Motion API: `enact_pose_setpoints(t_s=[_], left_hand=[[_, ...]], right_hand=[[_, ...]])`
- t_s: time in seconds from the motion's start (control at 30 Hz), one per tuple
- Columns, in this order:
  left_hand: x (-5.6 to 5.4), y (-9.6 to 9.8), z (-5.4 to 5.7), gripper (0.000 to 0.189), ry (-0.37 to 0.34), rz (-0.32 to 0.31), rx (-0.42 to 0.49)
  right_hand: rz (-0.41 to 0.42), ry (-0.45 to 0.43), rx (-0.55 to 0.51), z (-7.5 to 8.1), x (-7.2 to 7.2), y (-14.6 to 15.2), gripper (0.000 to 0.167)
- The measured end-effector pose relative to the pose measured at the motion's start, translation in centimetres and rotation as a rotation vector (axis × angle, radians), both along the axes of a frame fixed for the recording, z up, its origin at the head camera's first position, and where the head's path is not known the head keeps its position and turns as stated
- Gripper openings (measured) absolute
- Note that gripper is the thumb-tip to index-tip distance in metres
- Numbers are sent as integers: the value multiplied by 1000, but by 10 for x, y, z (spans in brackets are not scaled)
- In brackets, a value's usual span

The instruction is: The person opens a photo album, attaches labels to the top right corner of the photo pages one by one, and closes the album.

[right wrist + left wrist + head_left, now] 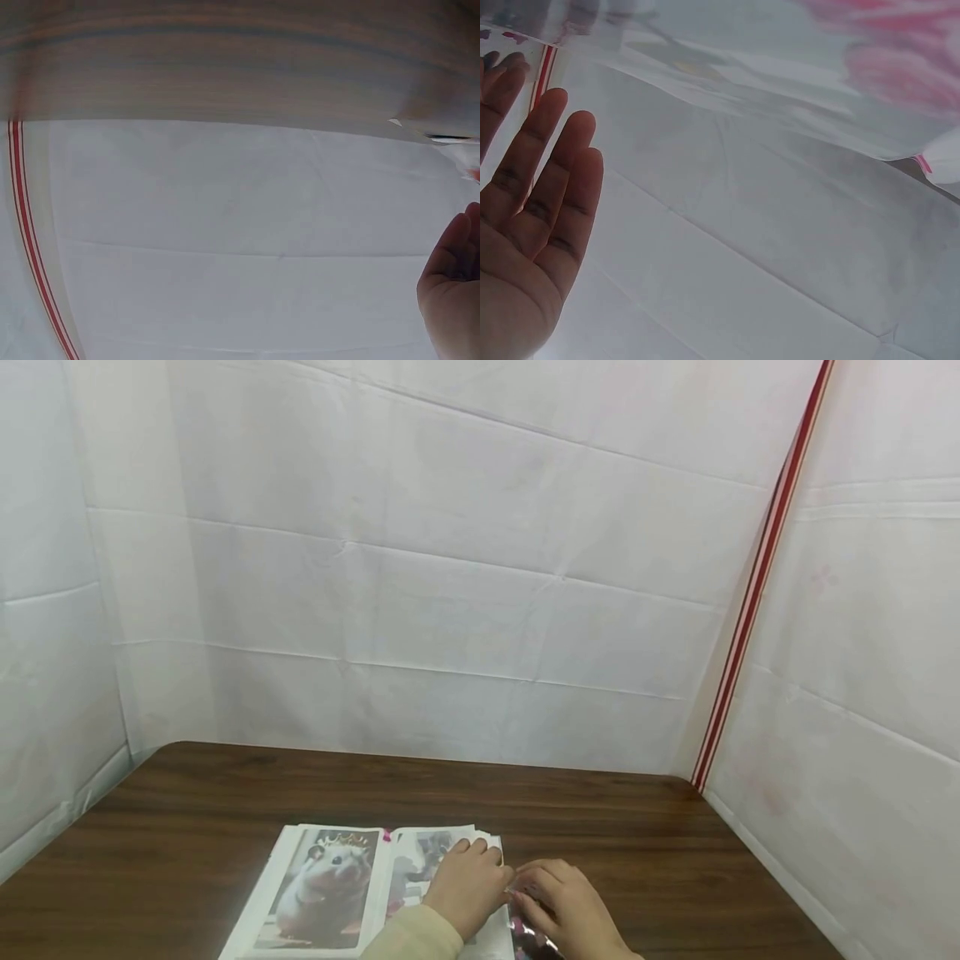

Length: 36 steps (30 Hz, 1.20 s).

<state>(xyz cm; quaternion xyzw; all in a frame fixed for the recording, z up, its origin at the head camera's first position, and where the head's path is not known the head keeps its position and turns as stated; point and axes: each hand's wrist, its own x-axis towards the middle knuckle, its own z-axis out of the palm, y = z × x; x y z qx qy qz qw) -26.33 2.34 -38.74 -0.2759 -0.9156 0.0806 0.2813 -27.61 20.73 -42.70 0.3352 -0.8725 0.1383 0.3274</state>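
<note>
Nearest, a pale sleeve (415,937) points up toward one o'clock, and a shiny patterned piece (531,941) peeks out beside the right page (491,939); what it belongs to I cannot tell. The right hand (577,910) is off that page, over the patterned piece, fingers bent, thumb and forefinger set fairly narrow and aimed at nine to ten o'clock. Whether they pinch anything is too small to tell. The left hand (471,885) lies over the right page itself; its wrist view shows the outer fingers nearly straight and a little apart, but whether forefinger and thumb grip the page is hidden. The relation that counts is the page's outer edge: about nine o'clock from the right hand, about three from the left, its long axis running twelve to six, with the left hand the nearer and both sets of fingertips close together there. The album (380,893) lies open, its crowned-rodent picture (326,893) at nine o'clock from the left hand. Under it spreads the dark table (150,868); beyond, at twelve, hangs a white cloth (450,610), with a red-striped band (765,560) at one o'clock from the right hand
</note>
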Motion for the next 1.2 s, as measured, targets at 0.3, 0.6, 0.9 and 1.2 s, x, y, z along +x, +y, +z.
enact_pose_setpoints(t_s=[0.3, 0.6, 0.9, 1.2], left_hand=[[1, 0, -1, 24, -25, -7, 16], [1, 0, 0, 23, -36, 6, 16], [1, 1, 1, 28, -44, 13, 21], [7, 3, -2, 39, -76, 32, -9]], right_hand=[[13, 4, -7, 2, 2, -2, 8], [60, 49, -27, 2, 1, -2, 14], [52, 51, -38, 3, 2, -2, 14], [-95, -153, 14, 2, 4, -6, 8]])
